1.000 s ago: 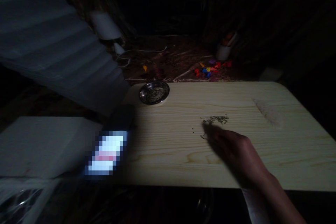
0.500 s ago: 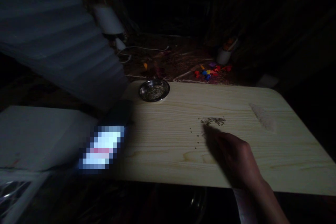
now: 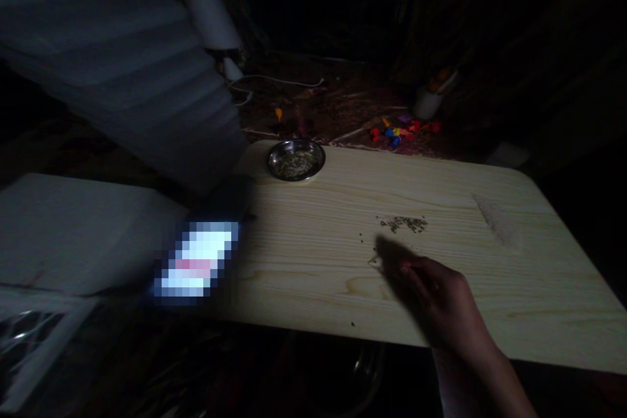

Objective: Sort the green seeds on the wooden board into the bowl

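My right hand (image 3: 448,297) is over the front of the pale wooden table (image 3: 304,255), with thumb and fingertips pinched together. Whatever the fingertips hold, if anything, is too small and dark to make out. Just beyond them lies a loose patch of small dark grains (image 3: 404,224), with a few single ones scattered nearer to me. At the table's far left corner sits a shiny metal bowl (image 3: 296,170) with grains in it. To the right rests a thin strip of pale grains (image 3: 496,221). My left hand does not show.
A lit screen (image 3: 198,261), blurred into blocks, stands at the table's left side beside a white cabinet (image 3: 83,235). Beyond the table, colourful small objects (image 3: 396,134) and a white pot (image 3: 427,103) are on the floor. The room is very dark.
My right hand has drawn back slightly from the grain patch towards me. A dark grain now lies near the table's front edge. The view has shifted a little.
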{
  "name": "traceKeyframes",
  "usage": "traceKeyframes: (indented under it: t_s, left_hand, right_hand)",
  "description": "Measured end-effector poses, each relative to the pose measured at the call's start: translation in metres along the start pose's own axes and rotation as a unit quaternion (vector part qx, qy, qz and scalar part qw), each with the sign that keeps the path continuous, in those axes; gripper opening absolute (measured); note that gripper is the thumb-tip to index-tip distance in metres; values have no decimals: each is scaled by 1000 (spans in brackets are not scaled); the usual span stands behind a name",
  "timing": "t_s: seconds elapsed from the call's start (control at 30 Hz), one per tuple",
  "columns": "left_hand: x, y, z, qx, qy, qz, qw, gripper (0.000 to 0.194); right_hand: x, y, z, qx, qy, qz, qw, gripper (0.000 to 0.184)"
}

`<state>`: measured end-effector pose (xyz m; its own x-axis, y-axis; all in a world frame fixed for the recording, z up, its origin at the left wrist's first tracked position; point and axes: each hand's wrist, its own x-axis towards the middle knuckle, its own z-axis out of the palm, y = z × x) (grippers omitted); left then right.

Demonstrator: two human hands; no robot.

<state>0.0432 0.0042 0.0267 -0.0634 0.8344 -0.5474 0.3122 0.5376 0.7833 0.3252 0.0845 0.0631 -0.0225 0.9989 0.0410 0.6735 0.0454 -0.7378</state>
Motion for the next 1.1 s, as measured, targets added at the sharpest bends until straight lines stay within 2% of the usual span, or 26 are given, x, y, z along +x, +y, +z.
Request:
traceKeyframes:
  t_s: [0.07, 0.17, 0.37, 0.47, 0.6, 0.67, 0.9, 1.1]
  left_hand:
    - [2, 0, 1, 3, -10, 5, 1000, 26]
    - [1, -1, 1, 2, -12, 14, 1000, 26]
    - [-1, -5, 1, 3, -13, 10, 1000, 25]
    - [0, -4, 1, 8, -11, 9, 1000, 24]
    - [3, -1, 1, 15, 5, 20, 1000, 24]
    - [4, -1, 1, 21, 13, 26, 999, 25]
    - [10, -9, 0, 46, 33, 31, 998, 29]
    - [13, -10, 2, 68, 29, 40, 996, 28]
  right_hand:
    - [5, 3, 1, -21, 25, -4, 999, 21]
    - [8, 2, 3, -44, 22, -14, 999, 21]
    - [-9, -6, -7, -8, -57, -27, 998, 20]
    - [-13, -5, -6, 0, -25, -13, 1000, 19]
    - [-12, -1, 3, 12, -28, -2, 1000, 22]
    - [-10, 4, 6, 1, -6, 6, 1000, 22]
    - [0, 24, -5, -45, 64, 24, 997, 24]
    - [25, 12, -3, -47, 81, 19, 995, 25]
